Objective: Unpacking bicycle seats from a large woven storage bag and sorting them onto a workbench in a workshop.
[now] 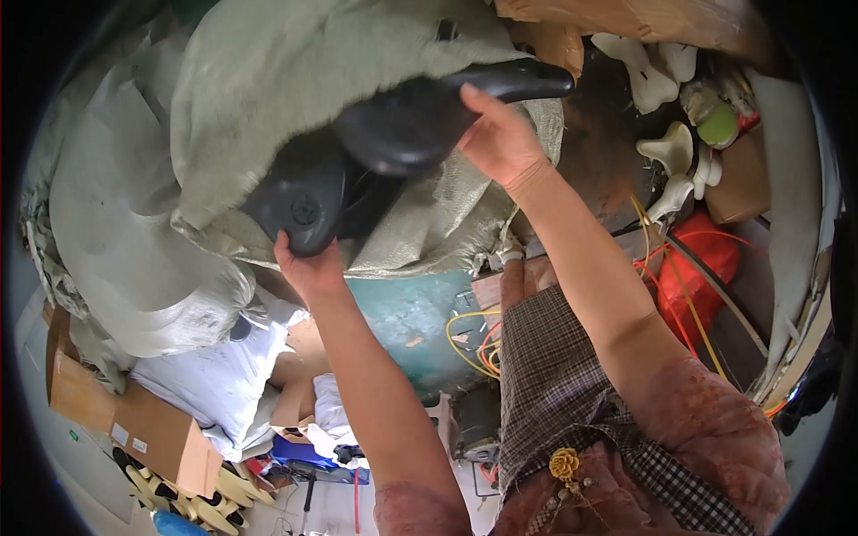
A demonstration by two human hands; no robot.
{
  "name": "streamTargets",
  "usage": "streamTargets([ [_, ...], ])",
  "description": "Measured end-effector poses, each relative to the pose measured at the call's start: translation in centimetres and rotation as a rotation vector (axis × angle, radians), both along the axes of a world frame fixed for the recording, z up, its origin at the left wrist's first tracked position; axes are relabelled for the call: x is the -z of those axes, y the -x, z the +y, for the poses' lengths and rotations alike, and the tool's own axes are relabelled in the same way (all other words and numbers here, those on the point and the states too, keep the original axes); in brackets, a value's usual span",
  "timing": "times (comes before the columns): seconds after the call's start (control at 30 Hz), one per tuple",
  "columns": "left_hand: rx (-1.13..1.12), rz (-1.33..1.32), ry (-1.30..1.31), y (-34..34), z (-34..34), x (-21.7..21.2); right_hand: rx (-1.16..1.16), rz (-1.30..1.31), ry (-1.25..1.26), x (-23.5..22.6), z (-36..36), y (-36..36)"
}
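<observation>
A large woven sack point(304, 85) gapes open in front of me, with black bicycle saddles in its mouth. My right hand point(502, 141) grips one black saddle point(398, 129) near its narrow nose, thumb on the near side and the other fingers mostly hidden. Lower left, my left hand point(308, 268) holds the rounded end of another black saddle point(308, 196), which bears a small round mark. The sack's upper flap hides part of both saddles. More dark shapes lie between them, too shadowed to make out.
A full whitish sack point(134, 223) stands at the left, above a cardboard box point(165, 433). Cream saddle-shaped pieces point(670, 152) pile up at the right beside a red bag point(702, 268). Yellow and red hoses point(666, 259) run near my right arm.
</observation>
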State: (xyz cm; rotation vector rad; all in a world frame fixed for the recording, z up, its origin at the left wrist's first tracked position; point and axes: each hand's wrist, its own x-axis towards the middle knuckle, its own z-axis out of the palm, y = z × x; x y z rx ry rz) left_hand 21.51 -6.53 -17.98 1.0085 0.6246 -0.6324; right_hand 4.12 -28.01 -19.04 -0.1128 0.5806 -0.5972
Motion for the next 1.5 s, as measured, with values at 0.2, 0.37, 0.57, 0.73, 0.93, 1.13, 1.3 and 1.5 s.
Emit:
streamTargets([
  [0.2,0.074,-0.008,0.083,-0.2,-2.7,1.7,-0.159,0.442,0.206,4.0,-0.8,-3.7],
  [0.37,-0.031,0.034,0.053,1.3,-3.1,2.1,-0.530,0.639,0.193,4.7,-1.8,-5.9],
  [0.57,-0.032,-0.041,0.080,7.3,2.8,-3.3,-0.517,0.582,0.217,-2.7,3.9,0.6],
  [0.73,-0.030,0.095,-0.093,15.2,11.1,-10.9,-0.585,0.486,0.249,-8.0,9.9,7.9],
  [0.93,0.002,0.005,0.082,23.3,15.6,-19.4,-0.573,0.326,0.587,-18.4,12.3,15.1],
  [1.13,0.221,-0.122,0.295,26.2,4.3,-27.5,-0.472,0.426,0.837,-33.5,5.9,23.0],
  [1.3,0.664,0.074,0.770,32.5,-16.0,-36.2,0.167,0.786,0.913,-42.3,1.2,37.8],
  [1.5,1.417,0.012,1.291,54.0,-35.4,-52.8,1.323,0.621,0.639,-60.1,-8.7,58.6],
])
